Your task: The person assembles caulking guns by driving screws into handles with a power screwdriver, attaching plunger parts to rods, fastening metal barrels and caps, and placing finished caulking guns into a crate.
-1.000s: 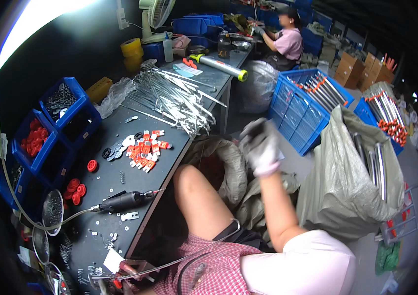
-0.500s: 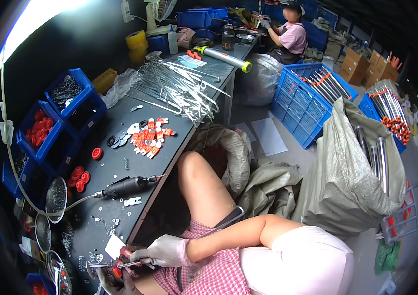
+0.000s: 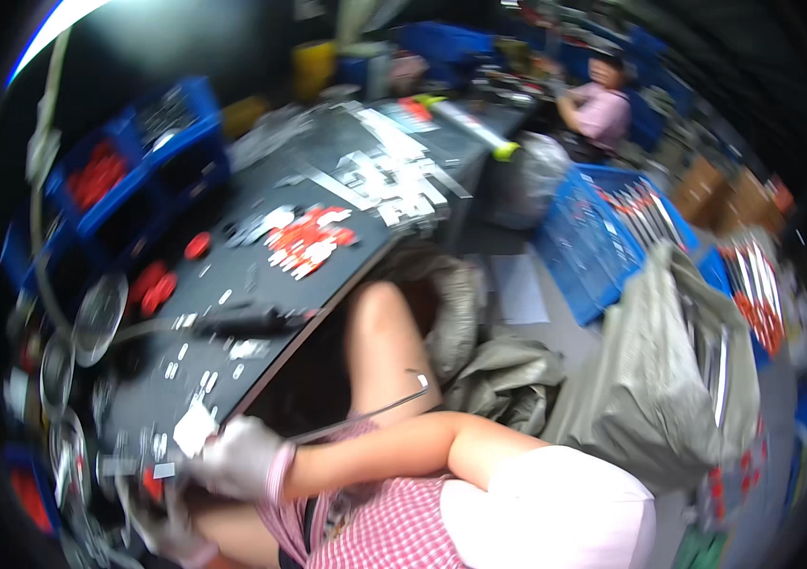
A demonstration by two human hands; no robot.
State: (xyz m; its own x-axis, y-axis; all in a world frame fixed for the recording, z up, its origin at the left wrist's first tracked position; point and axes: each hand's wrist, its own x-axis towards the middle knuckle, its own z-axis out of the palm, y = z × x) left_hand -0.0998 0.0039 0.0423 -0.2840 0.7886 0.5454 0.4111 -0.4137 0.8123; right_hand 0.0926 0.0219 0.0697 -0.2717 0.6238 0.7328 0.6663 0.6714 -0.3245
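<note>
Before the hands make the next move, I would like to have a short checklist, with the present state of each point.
1. Gloves worn on left hand and right hand: ok.
2. Firm grip on the thin metal rod: cannot tell, the hands are blurred.
3. Rod away from the person's leg: not ok, it appears across the thigh in this view.
4. Black power tool lying on the table, apart from both hands: ok.
5. View sharp enough to check small parts: not ok, motion blur.
</note>
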